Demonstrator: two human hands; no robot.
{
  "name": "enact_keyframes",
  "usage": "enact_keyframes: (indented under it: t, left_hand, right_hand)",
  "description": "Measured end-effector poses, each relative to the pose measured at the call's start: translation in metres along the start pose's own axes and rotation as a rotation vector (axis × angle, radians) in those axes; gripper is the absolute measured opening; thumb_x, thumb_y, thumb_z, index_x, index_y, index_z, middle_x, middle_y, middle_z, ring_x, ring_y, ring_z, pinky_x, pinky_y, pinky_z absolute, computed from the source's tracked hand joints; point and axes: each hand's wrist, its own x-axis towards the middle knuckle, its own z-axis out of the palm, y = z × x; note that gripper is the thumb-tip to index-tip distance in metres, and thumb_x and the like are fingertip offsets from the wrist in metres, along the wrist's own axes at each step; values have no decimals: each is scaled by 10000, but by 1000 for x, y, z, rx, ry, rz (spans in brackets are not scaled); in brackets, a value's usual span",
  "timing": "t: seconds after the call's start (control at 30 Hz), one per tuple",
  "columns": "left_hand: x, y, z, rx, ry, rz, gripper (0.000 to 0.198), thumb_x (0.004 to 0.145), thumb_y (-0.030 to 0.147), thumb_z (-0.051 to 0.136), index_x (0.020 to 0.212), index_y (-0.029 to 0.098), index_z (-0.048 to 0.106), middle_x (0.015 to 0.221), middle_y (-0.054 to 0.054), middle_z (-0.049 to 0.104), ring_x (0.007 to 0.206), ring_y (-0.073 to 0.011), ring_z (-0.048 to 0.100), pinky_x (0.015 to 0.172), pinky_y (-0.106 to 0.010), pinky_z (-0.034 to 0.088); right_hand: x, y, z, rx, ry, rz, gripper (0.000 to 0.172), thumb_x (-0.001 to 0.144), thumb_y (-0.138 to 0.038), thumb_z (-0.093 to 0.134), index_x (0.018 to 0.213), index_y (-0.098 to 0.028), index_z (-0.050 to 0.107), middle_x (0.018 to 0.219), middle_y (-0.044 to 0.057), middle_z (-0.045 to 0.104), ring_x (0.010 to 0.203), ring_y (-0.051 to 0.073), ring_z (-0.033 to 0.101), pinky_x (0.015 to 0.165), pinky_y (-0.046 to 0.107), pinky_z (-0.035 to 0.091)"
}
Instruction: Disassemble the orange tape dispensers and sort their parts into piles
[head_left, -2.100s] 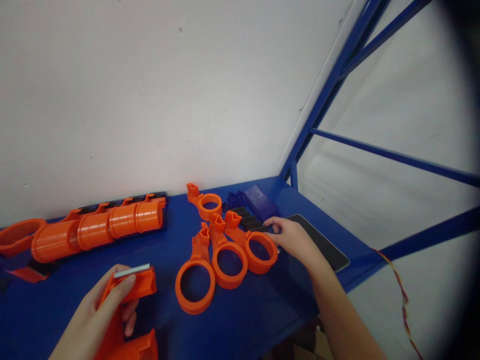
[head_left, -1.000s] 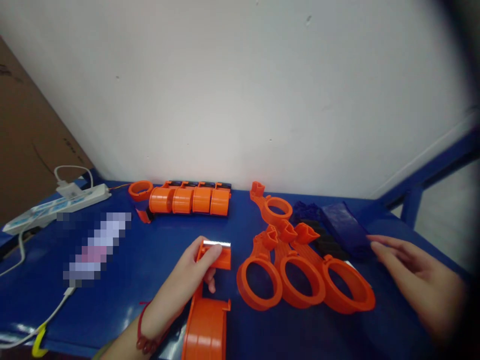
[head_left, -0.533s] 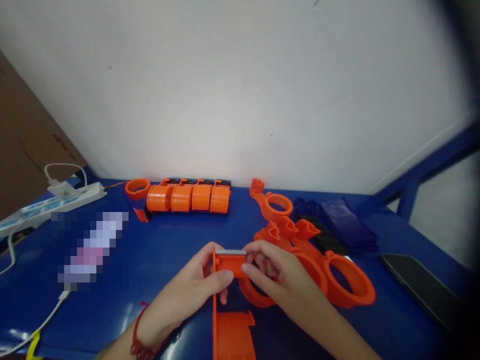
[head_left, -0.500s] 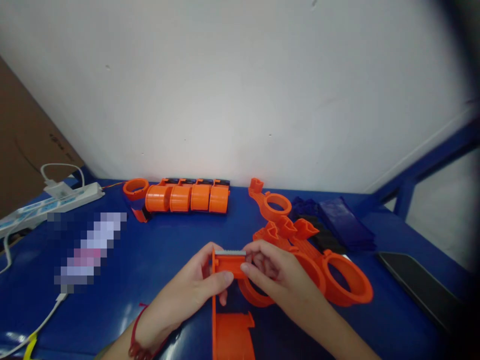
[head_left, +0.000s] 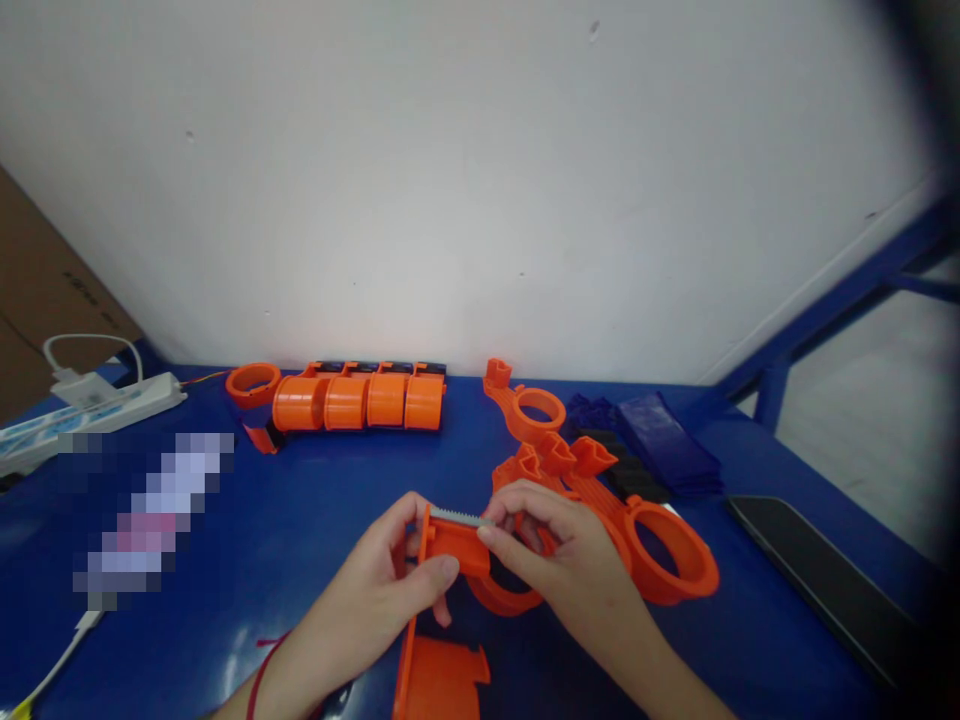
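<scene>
My left hand [head_left: 371, 595] is closed around the upper end of an orange plastic tape dispenser [head_left: 442, 680], thumb on its front face. A grey serrated blade [head_left: 454, 516] lies along the dispenser's top edge, sloping down to the right. At the blade's right end my right hand [head_left: 577, 560] is closed, with thumb and forefinger pinching it. The pinching fingers cover that end, so how the blade sits there is hidden. The dispenser's wide curved part hangs below my left hand.
Several orange dispensers [head_left: 675, 555] lie behind and beside my right hand. Another row of dispensers [head_left: 386, 400] stands along the wall. Dark blue folded sheets [head_left: 667, 445] and a phone-like black slab [head_left: 817, 580] are on the right. A white power strip [head_left: 127, 405] and a blurred-out object [head_left: 165, 510] are left.
The dispenser and blade have tilted, right end lower. The whole view has shifted slightly, so the things on the table appear further left. Both hands keep their hold.
</scene>
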Motion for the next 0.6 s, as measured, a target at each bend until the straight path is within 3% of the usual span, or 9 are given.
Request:
enact_keyframes:
  t: [0.17, 0.47, 0.6]
  left_hand:
    - [4, 2, 6, 52, 120, 33, 264, 745, 386, 677, 744, 195, 495, 636, 53, 527, 487, -82, 498, 499, -215, 445]
    - [-5, -1, 5, 183, 129, 132, 139, 772, 255, 642, 861, 211, 545, 779, 28, 579, 622, -114, 571, 597, -230, 496]
    - [-7, -3, 4, 236, 134, 160, 156, 782, 301, 644, 878, 218, 554, 768, 30, 584, 613, -118, 579, 607, -236, 501]
  right_hand:
    - [0, 10, 4, 62, 67, -31, 106, 747, -233, 641, 655, -193, 606, 662, -14, 534, 557, 111, 457, 502, 230, 362]
    - [-9, 6, -2, 222, 69, 13, 93, 748, -247, 646, 691, -187, 603, 695, -14, 500, 567, 110, 436, 511, 246, 340]
    - [-11, 6, -3, 228, 43, 37, 118, 744, -263, 659, 687, -181, 599, 692, -15, 497, 586, 113, 427, 533, 252, 331]
